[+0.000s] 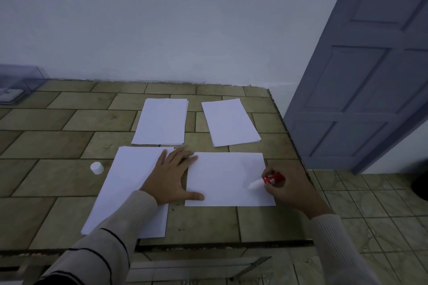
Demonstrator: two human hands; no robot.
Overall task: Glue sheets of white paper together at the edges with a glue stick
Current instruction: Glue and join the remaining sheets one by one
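I note: left hand point(172, 176) spread flat, pinning the sheet point(224, 178) at its left edge. Right hand point(287, 190) grips the glue stick point(268, 179), tip near the right edge — long axis runs left-right.

White wall point(162, 18), grey door point(370, 76) — tiled tbl point(58, 146), floor point(370, 215)

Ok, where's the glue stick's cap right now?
In the head view, the white cap lies on the tiled tabletop, just left of the near-left paper stack that the left hand rests on.
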